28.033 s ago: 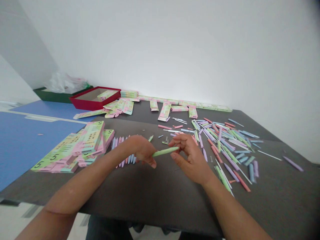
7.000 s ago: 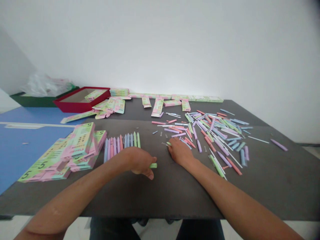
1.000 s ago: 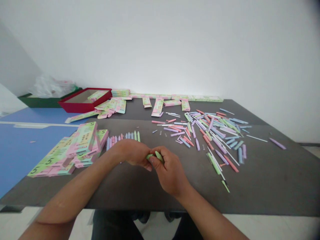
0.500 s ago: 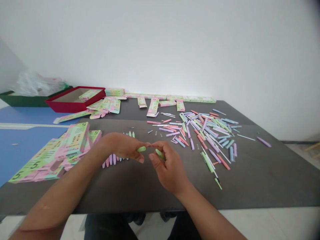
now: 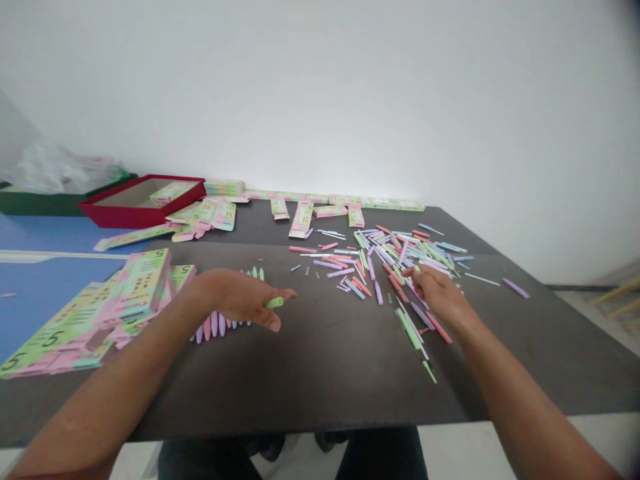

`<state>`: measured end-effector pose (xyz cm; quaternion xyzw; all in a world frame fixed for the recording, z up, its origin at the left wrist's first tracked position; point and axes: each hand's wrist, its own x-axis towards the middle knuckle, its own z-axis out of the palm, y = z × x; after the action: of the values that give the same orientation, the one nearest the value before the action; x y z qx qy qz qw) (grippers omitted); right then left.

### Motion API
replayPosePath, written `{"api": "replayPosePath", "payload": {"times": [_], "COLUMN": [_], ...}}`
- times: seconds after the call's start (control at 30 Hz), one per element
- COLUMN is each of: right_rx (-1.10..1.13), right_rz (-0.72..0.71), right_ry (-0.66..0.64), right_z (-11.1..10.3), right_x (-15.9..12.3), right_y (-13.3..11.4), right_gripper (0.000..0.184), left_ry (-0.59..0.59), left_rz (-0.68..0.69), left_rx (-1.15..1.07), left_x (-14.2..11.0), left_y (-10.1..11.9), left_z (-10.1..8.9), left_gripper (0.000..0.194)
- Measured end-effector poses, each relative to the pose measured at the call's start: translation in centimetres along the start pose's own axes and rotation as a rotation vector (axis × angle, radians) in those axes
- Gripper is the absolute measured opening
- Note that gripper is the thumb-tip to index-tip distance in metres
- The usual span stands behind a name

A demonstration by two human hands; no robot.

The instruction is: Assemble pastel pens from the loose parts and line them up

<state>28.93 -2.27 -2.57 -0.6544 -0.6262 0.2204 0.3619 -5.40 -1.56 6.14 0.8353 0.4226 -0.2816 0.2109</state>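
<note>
Fingers [image 5: 273, 323] of the left hand [image 5: 235, 295] curled inward and closed, a pale green stick [image 5: 273, 303] pinched among them with one end poking out, clear of the bare dark counter [image 5: 320, 383] below. Just behind and to the left of those fingers, a tight row of pastel sticks [image 5: 215, 325] side by side, pink, lilac and green, partly hidden by the hand. Well to the right, the right hand [image 5: 435, 291] stretched out palm down, its fingers [image 5: 415, 273] pressed together and reaching into a loose heap of pastel sticks [image 5: 395, 267]; whether anything lies between them, impossible to tell. Both forearms extended forward, well apart. So far only a short row lined up, with far more pieces scattered in the heap, some pale strips mixed among them. Left of the row, a stack of printed cartons [image 5: 137, 287] marked with a "5" — beyond the fingers, more flat cartons [image 5: 303, 217] along the far edge, and a red box [image 5: 135, 208] holding another.
</note>
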Motion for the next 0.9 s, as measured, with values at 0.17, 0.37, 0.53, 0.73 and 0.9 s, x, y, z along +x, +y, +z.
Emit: {"api": "replayPosePath", "payload": {"times": [0.17, 0.37, 0.53, 0.73, 0.9], "right_rx": [0.223, -0.239, -0.618, -0.749, -0.804], "right_rz": [-0.097, -0.078, 0.047, 0.023, 0.039], "right_ry": [-0.128, 0.054, -0.102, -0.307, -0.357], "right_z": [2.7, 3.0, 3.3, 6.4, 8.7], "right_x": [0.2, 2.4, 4.7, 6.8, 8.0], "right_y": [-1.2, -1.1, -0.1, -1.1, -1.8], "right_gripper": [0.019, 0.014, 0.022, 0.028, 0.029], "left_ry": [0.003, -0.010, -0.001, 0.028, 0.041], "left_rz": [0.003, -0.001, -0.010, 0.003, -0.009], "left_rx": [-0.007, -0.013, -0.003, 0.000, -0.003], "left_x": [0.0, -0.2, -0.3, 0.1, 0.0], "left_y": [-0.2, -0.7, -0.7, -0.6, -0.7], "left_z": [0.0, 0.0, -0.1, 0.0, 0.1], "left_gripper": [0.072, 0.072, 0.071, 0.071, 0.071]}}
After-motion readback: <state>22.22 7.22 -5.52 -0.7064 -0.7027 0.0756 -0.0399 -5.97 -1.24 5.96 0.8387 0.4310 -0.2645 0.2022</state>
